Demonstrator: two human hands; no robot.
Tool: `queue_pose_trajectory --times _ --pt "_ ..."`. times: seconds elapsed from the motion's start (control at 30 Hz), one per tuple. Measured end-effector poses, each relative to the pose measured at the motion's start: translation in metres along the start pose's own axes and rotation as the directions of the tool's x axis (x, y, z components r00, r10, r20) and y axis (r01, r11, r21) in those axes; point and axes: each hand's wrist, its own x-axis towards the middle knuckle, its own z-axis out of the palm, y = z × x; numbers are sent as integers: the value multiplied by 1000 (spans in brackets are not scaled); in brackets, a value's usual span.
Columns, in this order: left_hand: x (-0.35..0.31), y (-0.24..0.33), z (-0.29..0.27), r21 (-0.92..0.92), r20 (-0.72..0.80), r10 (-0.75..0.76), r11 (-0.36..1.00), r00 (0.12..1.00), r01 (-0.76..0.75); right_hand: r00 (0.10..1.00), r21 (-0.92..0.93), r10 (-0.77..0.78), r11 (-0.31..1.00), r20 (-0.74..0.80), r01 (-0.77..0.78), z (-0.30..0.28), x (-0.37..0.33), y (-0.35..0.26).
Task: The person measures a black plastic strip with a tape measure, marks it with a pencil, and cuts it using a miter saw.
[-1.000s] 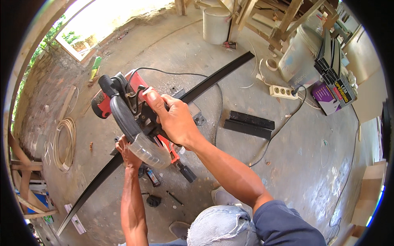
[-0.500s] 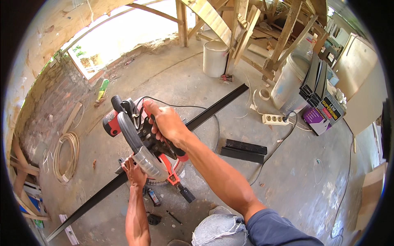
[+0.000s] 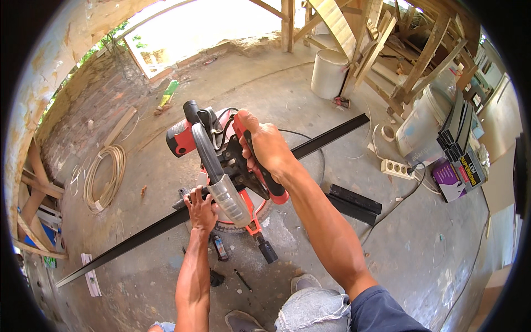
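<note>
A red and black miter saw point(image 3: 213, 149) with a clear blade guard point(image 3: 228, 202) stands on the floor before me. Wrapped round its red and black handle is my right hand point(image 3: 264, 146), thumb uppermost. Across the saw's base runs a long black strip point(image 3: 133, 240), reaching far out on both sides. My left hand point(image 3: 202, 211) holds this strip left of the guard, its fingers over the strip and close to the blade area. The guard and saw head hide the strip's middle, and most of the blade is covered.
Short black pieces point(image 3: 354, 203) lie right of the saw. Beyond them are a power strip point(image 3: 397, 169) with a cable, a purple box point(image 3: 449, 180) and buckets point(image 3: 330, 74). A coiled hose or cable point(image 3: 105, 180) lies left. A marker-like stick point(image 3: 243, 280) lies near my feet.
The view has shifted, so the saw and floor items sit farther right and higher in the picture. Both hands keep their places on the saw handle and the strip.
</note>
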Motion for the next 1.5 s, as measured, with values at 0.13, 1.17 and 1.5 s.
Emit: queue_pose_trajectory --times 0.13,1.17,1.5 --pt "0 2 5 5 -52 11 1000 999 -11 1000 5 9 1000 -3 -9 -2 -3 2" --pt "-5 -18 25 76 -98 119 991 988 -112 996 -165 -88 983 -19 84 -4 0 32" --pt "-13 -53 64 62 -101 165 985 981 -159 995 -196 -103 975 5 102 -4 -4 41"
